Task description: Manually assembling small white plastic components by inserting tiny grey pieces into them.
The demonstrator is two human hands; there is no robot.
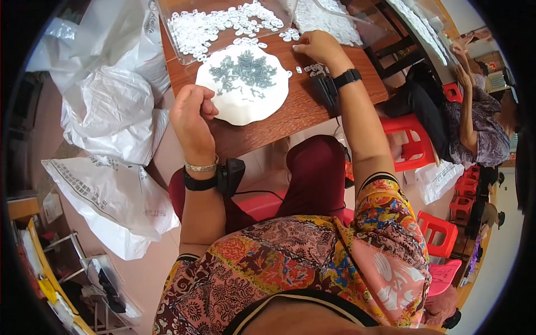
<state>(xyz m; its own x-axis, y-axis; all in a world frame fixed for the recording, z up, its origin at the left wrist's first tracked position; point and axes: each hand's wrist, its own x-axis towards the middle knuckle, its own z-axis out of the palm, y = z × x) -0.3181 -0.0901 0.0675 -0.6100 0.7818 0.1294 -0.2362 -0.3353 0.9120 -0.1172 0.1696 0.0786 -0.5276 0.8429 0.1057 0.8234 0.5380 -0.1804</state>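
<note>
A white scalloped plate (240,110) on the brown table holds a heap of small dark grey-green pieces (245,71), perhaps screws or pins. My left hand (194,114) is at the plate's left rim, fingers curled in with the tips pressed together. Whatever may be between them is too small to see. To the right of the plate, my right hand (322,49) is bent over the table beside a few small white oval parts (290,35). Its thumb and fingers are drawn together, and their tips are partly hidden. More small parts (315,68) lie by my right wrist.
Transparent trays at the table's far side hold many white oval parts (195,30) and a denser white heap (324,22). White sacks (109,106) stand on the floor at left. At right, another person (474,123) sits working, near red stools (410,139).
</note>
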